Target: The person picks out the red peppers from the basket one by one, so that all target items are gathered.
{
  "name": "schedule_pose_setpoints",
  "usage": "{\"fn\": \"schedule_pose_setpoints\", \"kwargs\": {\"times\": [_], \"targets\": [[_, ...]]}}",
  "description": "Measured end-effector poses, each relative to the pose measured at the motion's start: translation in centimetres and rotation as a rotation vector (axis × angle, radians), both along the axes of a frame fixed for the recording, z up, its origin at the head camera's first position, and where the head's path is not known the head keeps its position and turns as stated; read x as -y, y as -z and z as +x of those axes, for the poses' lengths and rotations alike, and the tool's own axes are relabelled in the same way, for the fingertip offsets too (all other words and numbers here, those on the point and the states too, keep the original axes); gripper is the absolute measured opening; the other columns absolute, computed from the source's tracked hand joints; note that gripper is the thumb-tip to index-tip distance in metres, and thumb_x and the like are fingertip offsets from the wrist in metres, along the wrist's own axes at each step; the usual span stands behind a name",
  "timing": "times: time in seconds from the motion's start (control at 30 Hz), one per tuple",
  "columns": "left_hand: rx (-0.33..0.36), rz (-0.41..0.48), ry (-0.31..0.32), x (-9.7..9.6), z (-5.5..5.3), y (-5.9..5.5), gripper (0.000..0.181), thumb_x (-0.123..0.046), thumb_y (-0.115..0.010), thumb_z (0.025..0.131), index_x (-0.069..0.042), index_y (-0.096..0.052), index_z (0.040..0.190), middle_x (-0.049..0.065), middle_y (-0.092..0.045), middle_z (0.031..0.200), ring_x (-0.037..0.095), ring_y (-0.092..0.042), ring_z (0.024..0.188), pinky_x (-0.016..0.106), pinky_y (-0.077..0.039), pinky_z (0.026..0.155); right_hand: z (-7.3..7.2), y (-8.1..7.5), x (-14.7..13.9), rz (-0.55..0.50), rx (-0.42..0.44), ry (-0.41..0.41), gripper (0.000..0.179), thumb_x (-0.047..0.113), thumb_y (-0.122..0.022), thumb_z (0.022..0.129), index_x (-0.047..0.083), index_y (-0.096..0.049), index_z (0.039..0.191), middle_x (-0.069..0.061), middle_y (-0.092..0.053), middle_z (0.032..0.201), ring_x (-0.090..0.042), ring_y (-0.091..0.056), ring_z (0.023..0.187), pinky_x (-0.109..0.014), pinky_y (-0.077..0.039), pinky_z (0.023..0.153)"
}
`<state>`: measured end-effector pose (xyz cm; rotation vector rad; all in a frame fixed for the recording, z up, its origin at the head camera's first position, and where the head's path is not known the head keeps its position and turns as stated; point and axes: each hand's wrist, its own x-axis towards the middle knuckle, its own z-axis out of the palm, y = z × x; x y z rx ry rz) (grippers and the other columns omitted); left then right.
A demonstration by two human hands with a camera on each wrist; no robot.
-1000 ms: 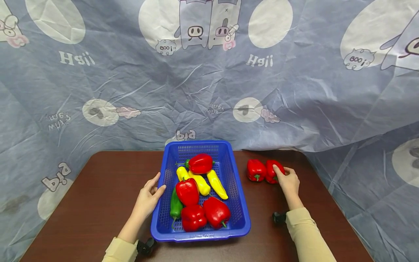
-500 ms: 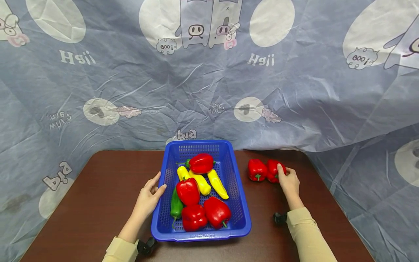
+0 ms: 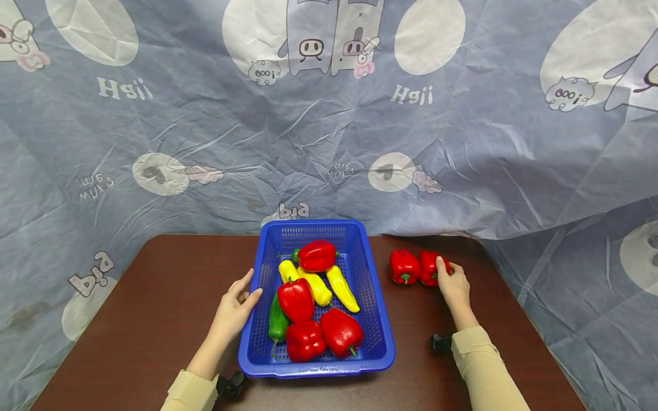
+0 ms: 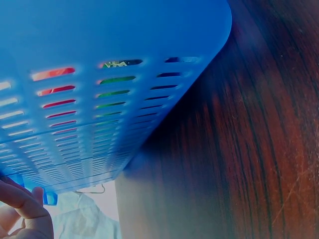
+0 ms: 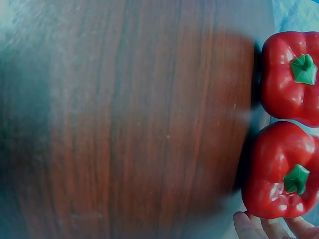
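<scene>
A blue plastic basket (image 3: 380, 348) stands mid-table, with red bell peppers (image 3: 341, 333), yellow peppers (image 3: 341, 289) and a green pepper (image 3: 278, 321) in it. My left hand (image 3: 233, 308) holds its left rim, thumb over the top and fingers on the outer side. Right of the basket, two red bell peppers sit side by side, stems toward me: a left one (image 3: 404, 266) and a right one (image 3: 429, 268). My right hand (image 3: 454, 287) touches the right pepper's outer side, thumb at its upper right. In the right wrist view, fingertips (image 5: 244, 224) lie against that pepper.
The dark brown wooden table (image 3: 169, 297) ends at a hanging grey-blue printed cloth (image 3: 329, 142) close behind the basket. Black wrist devices (image 3: 231, 385) show at both sleeves. The table's right edge runs beyond my right hand.
My right thumb has slid from the middle of the right bell pepper toward its right side. That pepper stays beside the other one. My left hand keeps its place at the basket rim.
</scene>
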<state>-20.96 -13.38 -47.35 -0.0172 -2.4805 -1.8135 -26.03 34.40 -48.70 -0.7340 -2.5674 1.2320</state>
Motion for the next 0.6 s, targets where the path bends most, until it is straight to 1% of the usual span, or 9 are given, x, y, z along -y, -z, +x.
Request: {"fn": "schedule_pose_setpoints", "kwargs": {"times": [0.1,0.2,0.37,0.5,0.6], "targets": [[-0.01,0.0,-0.001,0.0,0.0,0.1,0.058,-0.01,-0.066,0.094,-0.004,-0.043,0.148,0.022,-0.054,0.125,-0.001,-0.056,0.069,0.017,-0.052,0.063,-0.1,-0.4,0.1,0.008,-0.021,0.004,0.075,0.053,-0.035,0.101,-0.009,-0.039,0.143,-0.034,-0.043,0.143,-0.049,-0.038,0.132,-0.056,-0.029,0.113],[-0.016,0.004,0.001,0.0,-0.1,0.1,0.058,-0.009,-0.066,0.094,-0.003,-0.043,0.148,0.022,-0.054,0.125,-0.002,-0.057,0.071,0.016,-0.053,0.064,0.0,-1.2,0.3,0.013,-0.064,0.018,0.073,0.052,-0.038,0.1,-0.008,-0.041,0.142,-0.032,-0.045,0.142,-0.048,-0.039,0.132,-0.056,-0.03,0.112],[-0.028,0.005,0.003,0.1,-0.2,0.2,0.059,-0.008,-0.066,0.094,-0.002,-0.043,0.148,0.023,-0.054,0.124,-0.001,-0.056,0.07,0.016,-0.052,0.064,0.1,-3.6,1.0,0.016,-0.13,0.027,0.071,0.052,-0.041,0.1,-0.003,-0.042,0.144,-0.029,-0.046,0.142,-0.045,-0.039,0.133,-0.056,-0.03,0.112],[-0.042,-0.003,0.008,0.1,-0.3,0.3,0.059,-0.008,-0.067,0.093,-0.001,-0.043,0.147,0.024,-0.055,0.123,-0.002,-0.057,0.07,0.016,-0.053,0.064,0.2,-5.6,2.0,0.022,-0.171,0.001,0.069,0.053,-0.042,0.1,0.0,-0.042,0.145,-0.026,-0.046,0.144,-0.043,-0.038,0.135,-0.055,-0.03,0.113],[-0.042,0.0,0.008,0.1,-0.3,0.4,0.059,-0.008,-0.067,0.093,0.0,-0.043,0.147,0.025,-0.054,0.123,-0.002,-0.058,0.07,0.016,-0.053,0.064,0.1,-6.9,2.9,0.028,-0.207,-0.021,0.067,0.051,-0.044,0.1,0.001,-0.044,0.144,-0.024,-0.047,0.144,-0.041,-0.038,0.136,-0.054,-0.03,0.113]]}}
